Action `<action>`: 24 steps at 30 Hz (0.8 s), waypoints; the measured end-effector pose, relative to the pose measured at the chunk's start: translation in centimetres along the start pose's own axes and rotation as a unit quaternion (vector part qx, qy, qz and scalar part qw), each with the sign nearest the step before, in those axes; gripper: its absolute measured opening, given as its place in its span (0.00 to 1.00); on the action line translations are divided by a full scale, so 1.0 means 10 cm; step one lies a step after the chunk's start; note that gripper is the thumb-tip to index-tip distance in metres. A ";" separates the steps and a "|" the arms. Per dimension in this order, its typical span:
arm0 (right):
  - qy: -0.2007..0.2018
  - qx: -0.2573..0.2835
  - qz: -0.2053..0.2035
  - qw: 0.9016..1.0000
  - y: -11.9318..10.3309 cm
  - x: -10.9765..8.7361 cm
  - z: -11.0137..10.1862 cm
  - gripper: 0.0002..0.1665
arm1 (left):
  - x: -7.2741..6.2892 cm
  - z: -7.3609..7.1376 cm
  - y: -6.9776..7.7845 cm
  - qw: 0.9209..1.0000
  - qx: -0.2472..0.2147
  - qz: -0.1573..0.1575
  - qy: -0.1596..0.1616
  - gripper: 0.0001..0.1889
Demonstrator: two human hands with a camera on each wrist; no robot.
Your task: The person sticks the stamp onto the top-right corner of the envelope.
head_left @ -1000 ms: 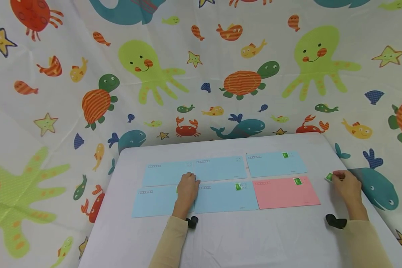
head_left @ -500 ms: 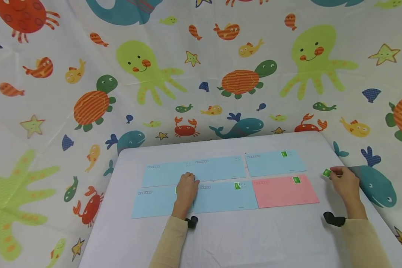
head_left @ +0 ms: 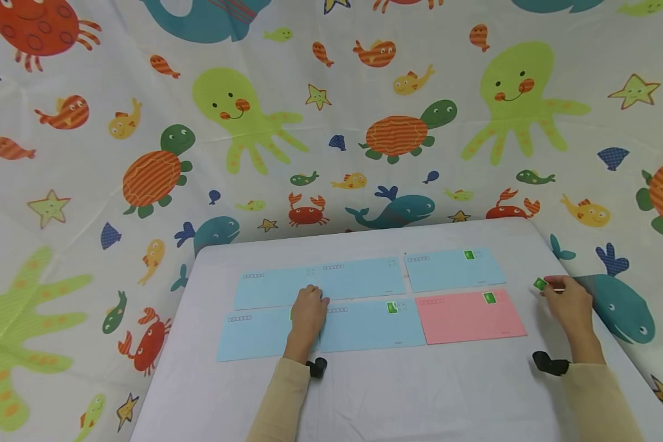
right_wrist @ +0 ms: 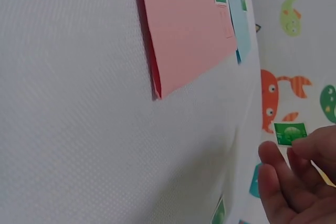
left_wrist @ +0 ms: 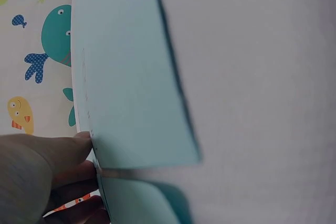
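My right hand (head_left: 571, 304) pinches a small green postage stamp (head_left: 540, 283) between thumb and fingers, held up to the right of the pink envelope (head_left: 469, 322). The right wrist view also shows that stamp (right_wrist: 290, 133) at the fingertips. My left hand (head_left: 309, 316) rests with relaxed fingers at the seam between the lower-left blue envelope (head_left: 254, 337) and the lower-middle blue envelope (head_left: 367, 331). It partly hides a green stamp on the lower-left one. Green stamps sit at the upper right of the lower-middle, pink and upper-right blue envelope (head_left: 453, 273).
Upper-left (head_left: 273, 293) and upper-middle blue envelopes (head_left: 361, 282) show only printed marks in their corners. Another green stamp (right_wrist: 219, 212) lies on the white table (head_left: 420, 393) below my right hand. A sea-animal print cloth (head_left: 331, 73) hangs behind the table.
My right hand has risen slightly with the stamp, which has turned a little in the fingers. My left hand stays in place. The head view has shifted slightly.
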State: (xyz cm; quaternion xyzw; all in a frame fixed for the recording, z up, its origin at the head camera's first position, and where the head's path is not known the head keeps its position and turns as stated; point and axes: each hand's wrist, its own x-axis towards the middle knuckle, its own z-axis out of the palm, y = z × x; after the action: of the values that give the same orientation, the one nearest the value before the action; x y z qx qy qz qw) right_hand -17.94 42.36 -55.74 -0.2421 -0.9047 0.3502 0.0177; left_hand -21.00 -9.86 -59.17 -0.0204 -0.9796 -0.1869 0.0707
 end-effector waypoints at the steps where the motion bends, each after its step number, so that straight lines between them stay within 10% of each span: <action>1: 0.002 0.002 -0.002 1.000 0.00 0.00 0.01 0.26 | 0.00 0.00 0.00 1.000 0.000 0.001 0.001 0.16; 24: 0.044 0.029 -0.026 0.998 -0.13 -0.06 0.12 0.25 | -0.03 -0.02 0.01 1.000 0.009 0.009 0.016 0.15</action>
State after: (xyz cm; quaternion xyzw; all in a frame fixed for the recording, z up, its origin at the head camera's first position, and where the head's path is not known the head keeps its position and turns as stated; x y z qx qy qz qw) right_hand -18.18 40.55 -55.75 -0.2330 -0.8985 0.3648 0.0734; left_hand -20.63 -9.88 -59.03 -0.0253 -0.9799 -0.1774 0.0882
